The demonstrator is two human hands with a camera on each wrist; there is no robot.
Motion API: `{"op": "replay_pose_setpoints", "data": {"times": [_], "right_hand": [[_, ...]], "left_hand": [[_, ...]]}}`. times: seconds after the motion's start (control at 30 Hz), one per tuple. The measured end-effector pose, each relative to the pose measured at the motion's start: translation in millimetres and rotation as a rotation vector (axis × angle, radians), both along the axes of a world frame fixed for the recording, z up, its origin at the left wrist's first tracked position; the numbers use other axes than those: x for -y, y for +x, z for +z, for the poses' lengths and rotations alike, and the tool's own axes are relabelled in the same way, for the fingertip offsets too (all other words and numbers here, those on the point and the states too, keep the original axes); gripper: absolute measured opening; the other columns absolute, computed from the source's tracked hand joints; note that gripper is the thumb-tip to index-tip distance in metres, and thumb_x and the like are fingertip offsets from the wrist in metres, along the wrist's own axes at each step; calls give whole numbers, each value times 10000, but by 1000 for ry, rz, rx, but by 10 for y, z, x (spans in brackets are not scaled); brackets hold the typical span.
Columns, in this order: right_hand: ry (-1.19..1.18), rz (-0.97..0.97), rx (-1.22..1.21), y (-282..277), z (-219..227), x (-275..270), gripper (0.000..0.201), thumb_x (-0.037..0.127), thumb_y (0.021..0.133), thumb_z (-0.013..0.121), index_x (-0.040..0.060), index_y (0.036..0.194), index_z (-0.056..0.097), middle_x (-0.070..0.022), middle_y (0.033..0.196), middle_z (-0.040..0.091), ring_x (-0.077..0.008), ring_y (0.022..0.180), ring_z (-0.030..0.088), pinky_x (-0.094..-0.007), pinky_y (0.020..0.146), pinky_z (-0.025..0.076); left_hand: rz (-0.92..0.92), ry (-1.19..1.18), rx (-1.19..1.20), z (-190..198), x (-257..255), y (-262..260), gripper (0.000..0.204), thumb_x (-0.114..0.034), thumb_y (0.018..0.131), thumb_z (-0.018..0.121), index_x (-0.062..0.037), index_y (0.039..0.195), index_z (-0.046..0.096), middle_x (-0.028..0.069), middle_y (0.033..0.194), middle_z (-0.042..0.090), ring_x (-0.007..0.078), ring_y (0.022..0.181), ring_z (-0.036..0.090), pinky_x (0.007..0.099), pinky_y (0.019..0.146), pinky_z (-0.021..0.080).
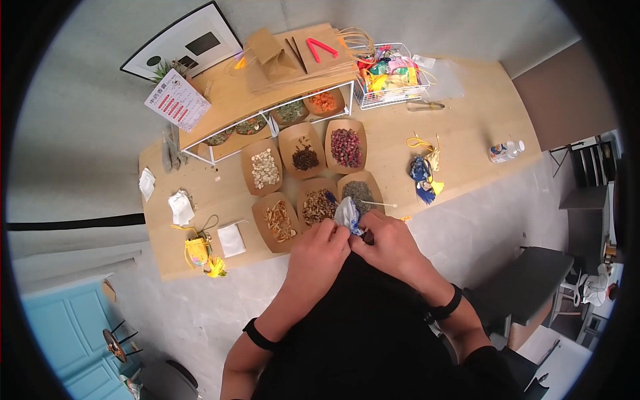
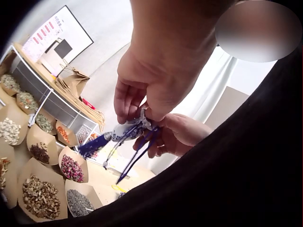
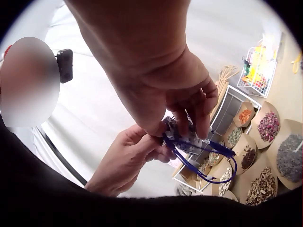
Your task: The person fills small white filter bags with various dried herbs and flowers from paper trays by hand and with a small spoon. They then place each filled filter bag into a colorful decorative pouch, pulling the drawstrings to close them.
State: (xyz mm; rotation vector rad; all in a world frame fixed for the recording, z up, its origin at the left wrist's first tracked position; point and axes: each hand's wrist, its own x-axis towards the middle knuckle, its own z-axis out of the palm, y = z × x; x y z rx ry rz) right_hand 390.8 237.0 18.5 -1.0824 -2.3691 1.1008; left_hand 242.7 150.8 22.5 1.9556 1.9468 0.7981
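Note:
Both hands meet at the near edge of the table around a small blue-and-white pouch (image 1: 345,215). My left hand (image 1: 321,245) pinches the gathered mouth of the pouch between thumb and fingers. From the other side my right hand (image 1: 388,244) pinches the same neck, its fingers curled in. A dark blue tassel (image 2: 94,145) hangs off the pouch's far end. Loops of blue drawstring cord (image 3: 208,179) dangle below the hands in the right wrist view. The fingers partly hide the pouch's neck.
Paper trays of dried herbs stand just beyond the hands, including rosebuds (image 1: 346,147) and grey-green buds (image 1: 359,193). A wooden shelf (image 1: 230,100) and a wire basket (image 1: 393,93) are behind. Finished-looking pouches, yellow (image 1: 197,251) and blue (image 1: 421,175), lie at either side. A bottle (image 1: 505,151) lies far right.

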Motion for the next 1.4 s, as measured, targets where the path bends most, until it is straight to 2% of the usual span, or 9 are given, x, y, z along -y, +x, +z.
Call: {"op": "replay_pose_setpoints", "data": {"times": [0.23,0.4,0.5,0.6,0.73,0.8,0.93,1.1,1.4], "right_hand": [[-289,-42,-37,-20,-3,-72,116,85,803,622,-23,760,610,-169,802,613,-391,706,619,-445,624,491],[-96,-37,-184,-122,-37,-29,95,31,810,587,-32,746,618,-179,809,608,-386,696,618,-438,613,487],[-90,-48,-225,-171,-76,-52,94,22,808,579,-37,743,613,-180,806,606,-389,696,618,-436,606,484],[-161,-82,-289,-232,-92,-82,106,17,807,571,-46,730,607,-188,809,606,-390,700,619,-431,607,484],[-180,-73,-310,-222,-306,-63,117,14,805,563,-53,720,605,-197,815,606,-390,701,620,-421,610,485],[-163,-103,-238,-215,-326,-46,161,29,804,569,-61,671,587,-196,811,609,-387,712,623,-432,624,495],[-1,-85,-141,-214,-243,-86,109,49,799,628,-57,784,608,-179,819,634,-374,757,638,-408,640,511],[125,-136,114,-307,-234,-80,322,90,762,677,-27,1019,524,-221,988,564,-415,810,630,-471,714,532],[67,44,150,-275,-264,-85,321,34,773,625,17,1090,572,-192,1006,593,-401,865,625,-472,767,515]], "left_hand": [[48,-19,79,-85,30,15,146,-17,813,644,-17,938,567,113,910,564,303,824,610,401,703,503],[361,-108,597,-308,-98,60,392,-26,830,629,10,1179,456,167,1062,563,263,937,633,353,767,530],[371,-56,992,-433,-169,55,457,-9,866,595,12,1283,408,205,1201,551,226,1037,623,336,820,539],[364,-47,1079,-493,-221,43,467,-18,892,577,16,1319,390,203,1247,546,210,1069,606,323,827,543],[392,-55,1056,-535,-275,20,455,-16,872,590,21,1295,423,213,1115,623,259,990,657,358,810,541],[422,-149,454,-501,-260,-64,412,-6,841,585,17,1239,482,232,981,657,344,891,674,411,767,534],[361,-230,406,-399,-240,-154,369,-19,807,584,-4,1171,530,247,914,646,405,824,648,474,724,517],[262,-79,120,-322,-228,-65,323,-75,802,615,-28,1114,546,216,938,653,395,783,654,491,680,524],[179,-382,101,-307,-135,-291,276,-85,810,606,-31,1081,602,221,848,666,413,797,645,488,732,511]]}}
